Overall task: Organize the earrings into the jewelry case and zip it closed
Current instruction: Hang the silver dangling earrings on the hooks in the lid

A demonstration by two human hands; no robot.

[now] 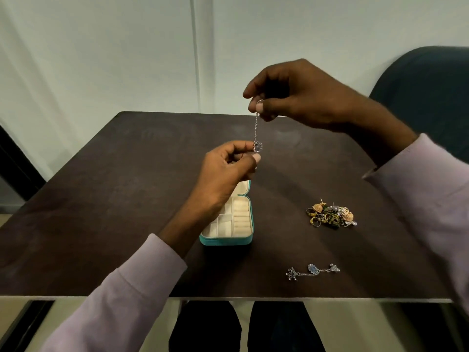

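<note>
Above the open teal zip jewelry case (226,224), right hand (299,97) and left hand (228,171) pinch opposite ends of 1 silver chain earring (256,133), stretched taut; lowering it into a cream compartment looks next.

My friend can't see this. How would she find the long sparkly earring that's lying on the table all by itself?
Start at the dark brown table and go to its near edge, right of the open teal jewelry case. There lies a silver chain earring with three bluish flower charms, stretched out flat. Unlike the tangled pile of gold and silver jewelry behind it, it lies alone.
</note>
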